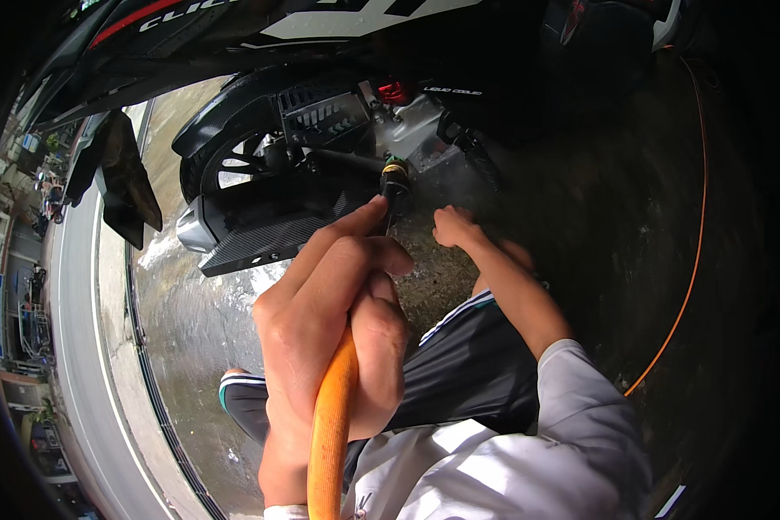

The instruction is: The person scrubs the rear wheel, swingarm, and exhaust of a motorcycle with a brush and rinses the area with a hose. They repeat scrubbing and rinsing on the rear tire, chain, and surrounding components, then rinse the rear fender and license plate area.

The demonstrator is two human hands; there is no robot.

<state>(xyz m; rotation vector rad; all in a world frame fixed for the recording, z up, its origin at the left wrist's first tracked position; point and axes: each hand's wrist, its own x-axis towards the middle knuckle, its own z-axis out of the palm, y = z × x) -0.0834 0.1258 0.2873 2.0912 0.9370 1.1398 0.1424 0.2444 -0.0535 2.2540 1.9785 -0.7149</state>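
My left hand [338,292], large in the foreground, grips an orange hose [331,416], with its index finger stretched along a black spray nozzle [395,188]. The nozzle has yellow and green rings at its far end. It points at the metal engine casing [419,133] of a black scooter [234,130], where a fine mist shows. My right hand [455,226] is curled beside my knee, below and right of the nozzle; nothing is visible in it. Left of the nozzle lie the scooter's exhaust muffler [266,244], with a carbon-pattern cover, and its rear wheel [198,169].
Wet concrete ground [195,325] surrounds the scooter. A thin orange hose [701,227] curves across the floor at right. Part of another vehicle [604,32] stands in shadow at upper right. A drain grate [149,377] and a road [81,292] run along the left.
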